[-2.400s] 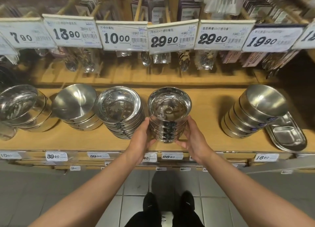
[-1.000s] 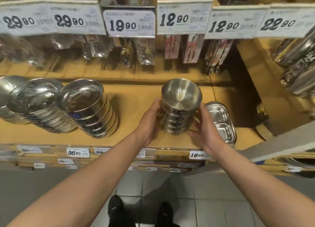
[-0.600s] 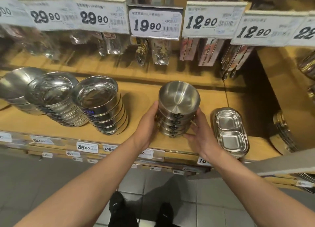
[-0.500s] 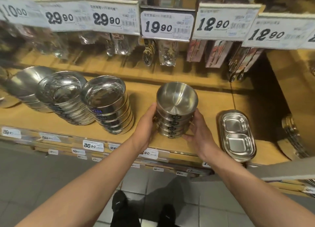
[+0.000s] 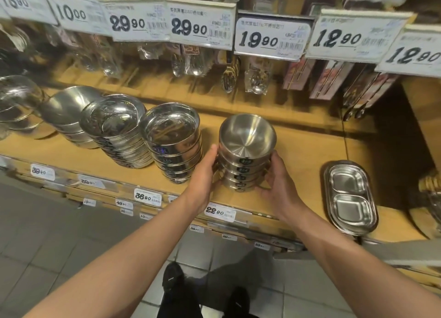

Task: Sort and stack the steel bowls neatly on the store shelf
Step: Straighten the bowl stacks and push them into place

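Both hands are on it: the left hand (image 5: 202, 174) and right hand (image 5: 278, 181) clasp opposite sides of a stack of small brushed-steel bowls (image 5: 245, 152), at least four nested, dark sticker on each wall, top one matte with a bright base. It sits at the front of the wooden shelf (image 5: 303, 150). At nine o'clock, touching distance, a pile of shiny straight-walled steel dishes (image 5: 173, 141); three more stacks beyond. At three o'clock, well apart, oval two-compartment steel trays (image 5: 349, 197).

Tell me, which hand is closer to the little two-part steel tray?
Right. The right hand is on the bowl stack's tray side; the left hand is on its far side from the tray.
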`<state>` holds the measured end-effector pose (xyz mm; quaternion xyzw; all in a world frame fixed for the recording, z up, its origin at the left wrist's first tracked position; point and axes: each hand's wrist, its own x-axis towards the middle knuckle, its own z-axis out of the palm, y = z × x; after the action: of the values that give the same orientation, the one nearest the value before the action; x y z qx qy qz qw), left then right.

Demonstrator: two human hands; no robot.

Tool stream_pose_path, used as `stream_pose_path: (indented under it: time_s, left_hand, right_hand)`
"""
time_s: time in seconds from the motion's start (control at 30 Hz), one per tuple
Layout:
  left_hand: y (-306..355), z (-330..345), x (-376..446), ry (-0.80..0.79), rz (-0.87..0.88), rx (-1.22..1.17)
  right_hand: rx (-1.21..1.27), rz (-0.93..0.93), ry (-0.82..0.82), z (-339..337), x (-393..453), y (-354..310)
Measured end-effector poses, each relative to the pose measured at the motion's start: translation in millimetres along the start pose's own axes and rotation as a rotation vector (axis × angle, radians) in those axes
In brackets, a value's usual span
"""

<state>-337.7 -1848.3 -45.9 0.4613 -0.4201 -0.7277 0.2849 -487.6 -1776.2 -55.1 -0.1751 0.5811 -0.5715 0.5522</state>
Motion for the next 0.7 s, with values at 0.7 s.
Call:
stream_pose_path:
  time_s: [0.7]
  left_hand:
    - [39.3, -196.7, -50.4, 0.372, -0.028, 0.035]
  right_hand:
    - [-0.176, 0.302, -0.153, 159.5, -48.4, 63.6]
